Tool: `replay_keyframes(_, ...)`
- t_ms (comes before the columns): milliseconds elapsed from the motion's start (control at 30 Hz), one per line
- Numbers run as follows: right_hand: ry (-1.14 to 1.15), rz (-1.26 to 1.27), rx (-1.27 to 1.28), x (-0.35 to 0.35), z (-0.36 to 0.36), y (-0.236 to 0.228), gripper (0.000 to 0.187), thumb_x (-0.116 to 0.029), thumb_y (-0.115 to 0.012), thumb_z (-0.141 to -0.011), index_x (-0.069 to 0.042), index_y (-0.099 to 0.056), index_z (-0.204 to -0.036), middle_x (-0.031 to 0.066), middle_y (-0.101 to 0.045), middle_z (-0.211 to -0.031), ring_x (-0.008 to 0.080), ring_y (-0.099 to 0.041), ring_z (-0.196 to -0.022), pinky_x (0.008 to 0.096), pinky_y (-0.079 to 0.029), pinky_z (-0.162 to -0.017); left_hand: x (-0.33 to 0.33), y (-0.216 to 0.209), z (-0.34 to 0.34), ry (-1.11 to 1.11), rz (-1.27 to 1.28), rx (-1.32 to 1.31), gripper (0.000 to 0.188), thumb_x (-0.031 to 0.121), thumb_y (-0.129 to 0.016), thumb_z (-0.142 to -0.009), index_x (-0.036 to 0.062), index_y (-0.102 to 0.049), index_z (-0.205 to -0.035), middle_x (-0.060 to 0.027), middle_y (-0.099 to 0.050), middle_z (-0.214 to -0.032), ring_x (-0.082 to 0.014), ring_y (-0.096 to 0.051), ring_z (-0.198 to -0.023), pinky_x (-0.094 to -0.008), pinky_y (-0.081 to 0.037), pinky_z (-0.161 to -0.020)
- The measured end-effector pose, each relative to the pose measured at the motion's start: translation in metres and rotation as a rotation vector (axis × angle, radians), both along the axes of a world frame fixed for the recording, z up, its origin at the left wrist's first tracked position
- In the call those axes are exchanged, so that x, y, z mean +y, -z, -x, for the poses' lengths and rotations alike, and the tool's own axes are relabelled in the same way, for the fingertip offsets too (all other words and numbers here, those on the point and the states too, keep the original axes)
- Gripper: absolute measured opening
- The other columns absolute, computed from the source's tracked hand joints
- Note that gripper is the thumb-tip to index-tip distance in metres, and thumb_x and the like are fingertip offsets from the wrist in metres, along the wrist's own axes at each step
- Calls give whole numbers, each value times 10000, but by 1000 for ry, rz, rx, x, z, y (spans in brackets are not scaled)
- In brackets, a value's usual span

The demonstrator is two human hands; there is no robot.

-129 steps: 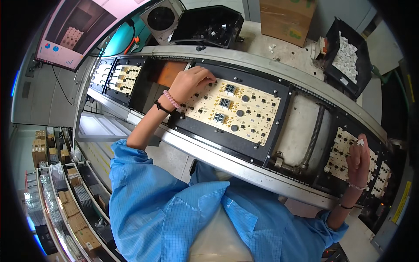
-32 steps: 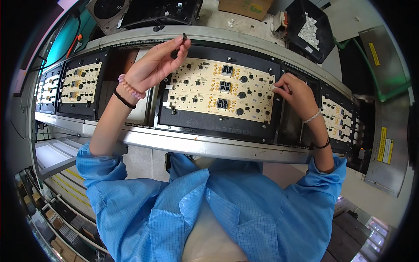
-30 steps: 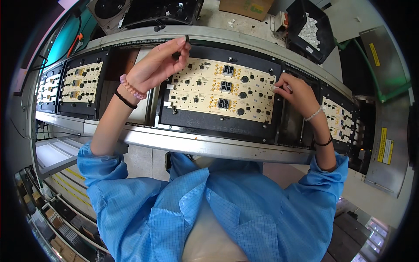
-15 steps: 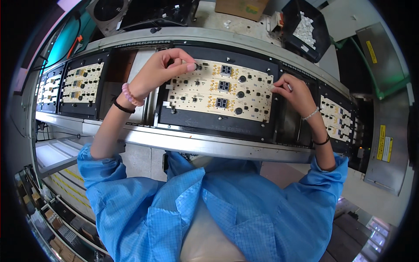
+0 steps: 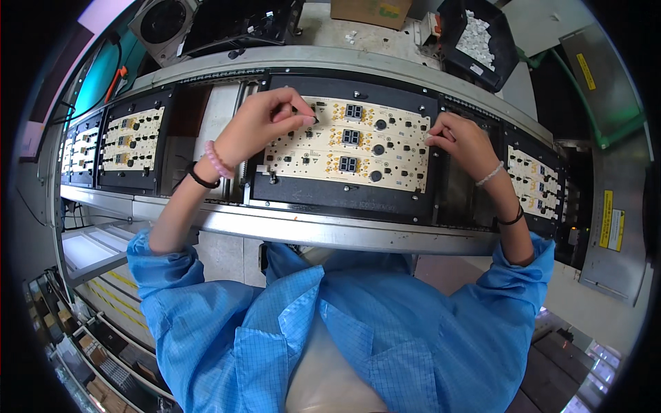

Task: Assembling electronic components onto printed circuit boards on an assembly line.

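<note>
A cream circuit board with three rows of parts lies in a black carrier frame in front of me. Each row has a two-digit display and a round black part. My left hand reaches over the board's upper left, thumb and forefinger pinched beside a small dark spot; whether it is held or sits on the board I cannot tell. At the right edge of the board my right hand is closed, thumb against forefinger; what it holds, if anything, is hidden. A white connector shows at the lower left edge.
More boards in black carriers stand along the metal rail line, one at left and one at right. Behind the rail are a black bin of small white parts, a cardboard box and loose white pieces.
My left hand has come down and slightly right over the board, still pinched. My right hand stays by the right edge; the small white piece seen at its fingers before no longer shows.
</note>
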State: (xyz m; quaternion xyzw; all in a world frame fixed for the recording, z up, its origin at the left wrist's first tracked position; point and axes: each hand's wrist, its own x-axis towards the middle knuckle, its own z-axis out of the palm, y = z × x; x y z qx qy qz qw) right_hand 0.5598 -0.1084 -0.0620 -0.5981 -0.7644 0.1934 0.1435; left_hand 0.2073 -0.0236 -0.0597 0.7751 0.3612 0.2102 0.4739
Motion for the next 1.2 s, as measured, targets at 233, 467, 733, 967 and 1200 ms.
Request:
replay_keyframes(233, 374, 548, 1615, -21, -62, 29, 273, -184, -545, -953, 13, -544, -1143, 5, -477, -796, 59, -381, -580, 166, -302, -434, -12, 10, -12, 26, -501, 222, 87, 117, -665, -809, 56, -625, -854, -80, -601, -721, -240, -590, -685, -344, -471, -629)
replay_keyframes(467, 592, 705, 2191, -13, -60, 34, 303, -75, -414, -990, 37, -413, -1272, 76, -468, -974, 56, -381, -629, 168, -294, -412, -14, 9, -23, 46, -622, 280, 66, 98, -634, -815, 52, -606, -855, -96, -645, -800, -284, -627, -796, -372, -500, -725)
replay_keyframes(733, 507, 591, 1817, -13, -41, 18, 414, -220, -377, -1030, -8, -337, -1384, -3, -397, -790, 31, -310, -542, 163, -269, -396, -13, 4, -26, 60, -580, 364, 92, 123, -659, -805, 51, -635, -858, -93, -653, -800, -266, -628, -770, -356, -502, -692)
replay_keyframes(967, 388, 477, 1676, -17, -46, 34, 400, -226, -387, -1029, -50, -364, -1387, -18, -381, -763, 16, -296, -530, 150, -239, -399, -15, 8, -30, 61, -542, 374, 103, 154, -642, -817, 52, -635, -823, -92, -665, -814, -272, -645, -787, -369, -513, -714)
replay_keyframes(1200, 500, 278, 1602, -22, -31, 15, 291, -208, -433, -1014, -46, -492, -1248, -46, -373, -668, 4, -270, -479, 148, -222, -399, -6, 5, -31, 141, -469, 337, 225, 225, -611, -895, 43, -668, -1015, -95, -654, -773, -215, -644, -735, -337, -511, -669)
